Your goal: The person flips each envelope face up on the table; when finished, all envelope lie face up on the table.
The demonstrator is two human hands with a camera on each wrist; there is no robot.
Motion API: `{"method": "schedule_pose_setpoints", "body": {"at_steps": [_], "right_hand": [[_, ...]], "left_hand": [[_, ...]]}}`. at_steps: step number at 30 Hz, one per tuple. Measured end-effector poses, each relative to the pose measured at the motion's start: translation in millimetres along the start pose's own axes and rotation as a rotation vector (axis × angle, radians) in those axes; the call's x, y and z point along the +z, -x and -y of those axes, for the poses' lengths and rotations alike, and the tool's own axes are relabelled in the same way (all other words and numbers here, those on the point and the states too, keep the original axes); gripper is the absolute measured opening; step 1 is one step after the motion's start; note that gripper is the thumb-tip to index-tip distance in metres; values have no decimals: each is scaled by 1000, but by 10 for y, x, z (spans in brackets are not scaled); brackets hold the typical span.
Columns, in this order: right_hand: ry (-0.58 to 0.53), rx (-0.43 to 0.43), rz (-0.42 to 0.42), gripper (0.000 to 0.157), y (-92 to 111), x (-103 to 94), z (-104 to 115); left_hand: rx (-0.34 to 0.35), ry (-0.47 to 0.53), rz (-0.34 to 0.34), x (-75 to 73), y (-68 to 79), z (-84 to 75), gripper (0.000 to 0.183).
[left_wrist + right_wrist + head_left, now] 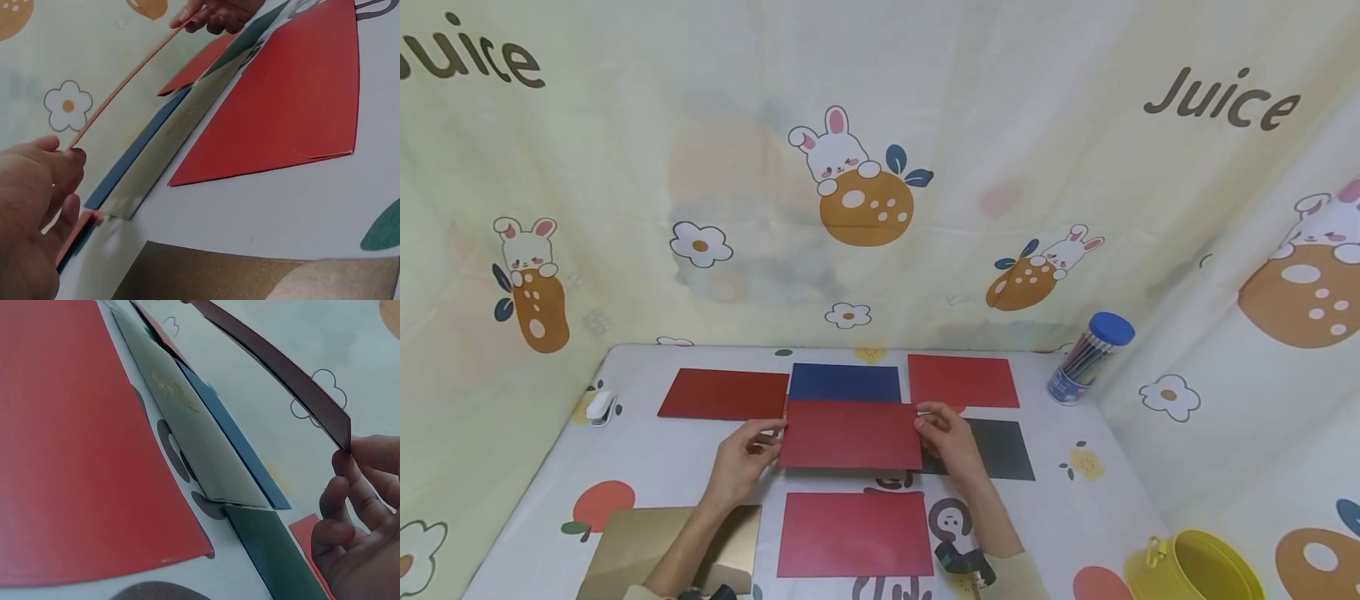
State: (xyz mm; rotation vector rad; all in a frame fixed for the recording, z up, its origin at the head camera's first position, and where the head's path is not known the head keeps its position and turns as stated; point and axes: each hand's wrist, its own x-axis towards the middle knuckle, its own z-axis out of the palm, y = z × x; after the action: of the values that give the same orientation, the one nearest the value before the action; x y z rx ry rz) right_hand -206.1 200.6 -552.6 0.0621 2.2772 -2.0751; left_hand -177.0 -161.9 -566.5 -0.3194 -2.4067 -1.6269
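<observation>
The left hand (743,460) and right hand (953,440) pinch a thin red rectangular card (852,435), fingers clamped at its nine and three o'clock edges, above the white surface (681,467). Toward twelve o'clock lies a blue rectangular card (844,382).

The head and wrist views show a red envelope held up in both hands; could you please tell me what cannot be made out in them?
Head view: the pale green envelope seen in both wrist views is hidden behind the held red envelope.
Right wrist view: the gold lettering is too small and blurred to read.
Head view: the rest of the yellow bucket is cut off by the bottom edge.
</observation>
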Motion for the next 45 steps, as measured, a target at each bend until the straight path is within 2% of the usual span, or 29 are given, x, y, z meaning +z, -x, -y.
{"method": "schedule_pose_setpoints", "body": {"at_steps": [11, 19, 24, 30, 36, 39, 45], "right_hand": [[64, -113, 56, 29, 37, -75, 13], [121, -122, 80, 28, 69, -80, 48], [167, -126, 80, 28, 153, -50, 172], [188, -168, 75, 25, 221, -18, 264], [166, -180, 81, 20, 111, -32, 129], [177, -187, 79, 21, 60, -37, 46], [188, -211, 98, 26, 38, -28, 21]], "left_hand": [[0, -12, -9, -55, 25, -26, 39], [12, 3, -46, -72, 28, -6, 32], [-4, 20, -73, -67, 25, 9, 30], [-63, 55, -97, -53, 13, -38, 23], [-108, 31, -133, -45, 10, -165, 14], [-98, 46, -130, -59, 1, -144, 16], [-98, 72, -115, -94, -24, -78, 20]]}}
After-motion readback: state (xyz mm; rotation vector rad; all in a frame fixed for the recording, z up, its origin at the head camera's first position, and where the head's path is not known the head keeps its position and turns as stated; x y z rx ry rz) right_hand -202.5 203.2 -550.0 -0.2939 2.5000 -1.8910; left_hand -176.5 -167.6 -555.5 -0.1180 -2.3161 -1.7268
